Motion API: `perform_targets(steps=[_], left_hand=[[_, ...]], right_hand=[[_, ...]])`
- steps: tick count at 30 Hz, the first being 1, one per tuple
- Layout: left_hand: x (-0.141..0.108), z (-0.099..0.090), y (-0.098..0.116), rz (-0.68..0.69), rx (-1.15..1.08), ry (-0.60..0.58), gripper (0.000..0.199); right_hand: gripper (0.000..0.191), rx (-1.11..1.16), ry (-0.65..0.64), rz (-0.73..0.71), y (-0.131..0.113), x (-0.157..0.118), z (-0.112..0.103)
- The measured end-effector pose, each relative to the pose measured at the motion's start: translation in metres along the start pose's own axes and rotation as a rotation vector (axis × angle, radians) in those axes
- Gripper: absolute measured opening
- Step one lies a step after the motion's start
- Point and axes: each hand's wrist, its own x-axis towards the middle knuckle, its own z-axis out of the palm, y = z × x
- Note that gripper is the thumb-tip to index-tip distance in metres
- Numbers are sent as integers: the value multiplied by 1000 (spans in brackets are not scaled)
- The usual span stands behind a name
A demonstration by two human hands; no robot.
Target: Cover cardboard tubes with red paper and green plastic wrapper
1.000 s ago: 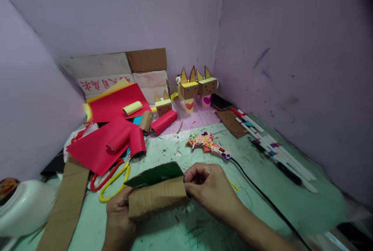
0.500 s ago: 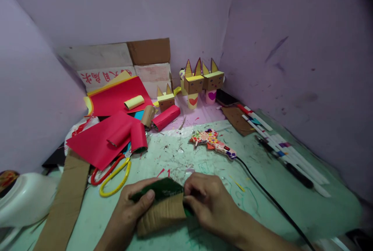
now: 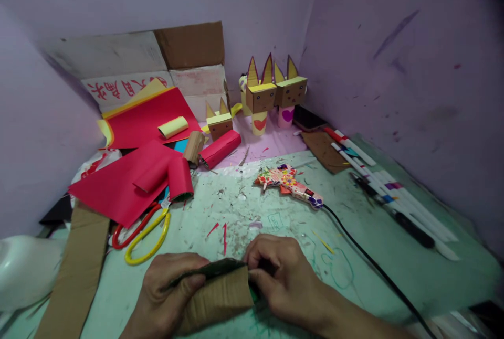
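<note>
A folded cardboard piece [image 3: 220,297], brown on the side toward me and dark green on its far flap, is between my hands at the bottom centre. My left hand [image 3: 169,286] pinches its left part, thumb over the top edge. At its upper right corner, my right hand [image 3: 279,276] grips the edge with curled fingers. A bit of green shows beneath that hand. Beyond them lies a floral-patterned glue gun [image 3: 291,184] with a black cord. Thin red paper scraps [image 3: 224,238] lie just past the cardboard.
Scissors [image 3: 147,239], red paper rolls [image 3: 181,179] and a cardboard strip [image 3: 82,271] lie left. Cardboard animal figures [image 3: 261,98] stand at the back. White markers [image 3: 413,210] and a black-handled knife [image 3: 413,230] lie right. A white rounded object [image 3: 27,271] is far left.
The green flap has tilted and now shows as a thin dark edge. Both hands still hold the cardboard. The camera view has shifted slightly, with the back of the table appearing higher.
</note>
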Motion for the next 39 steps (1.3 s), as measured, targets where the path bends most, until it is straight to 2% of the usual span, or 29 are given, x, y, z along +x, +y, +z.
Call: perform_targets(steps=[7,10,12,14,18,21,24,27,31,35,37,39], left_hand=[[-6,-3,-1,86,56,-5,17],[-6,-1,-2,75,64,-19,18],[-5,1,-1,22,38,-2,18],[-2,3,0,-66,-141,14,21],[3,5,1,-220,-859,17,49],[3,3,-1,-305,-1049,-5,42],[1,4,-2,-334,-1033,-83,42],[0,7,1,-284,-871,-158,40],[-1,10,13,-196,-728,-113,21],[-1,11,24,-85,-698,-93,14],[-1,11,25,-43,-681,-90,11],[-1,12,24,-42,-681,-121,10]], right_hand=[[11,-19,18,-108,-1,-3,1],[12,-17,47,-183,-2,-2,3],[12,33,76,-136,-2,0,2],[12,138,133,-10,-1,3,-1],[13,398,242,207,7,9,-9],[17,516,284,253,14,9,-13],[19,545,307,282,17,7,-12],[19,459,329,257,14,3,-7],[17,357,347,170,9,-1,3],[25,405,328,125,10,3,7],[35,413,255,96,7,7,5],[32,350,66,73,1,12,3]])
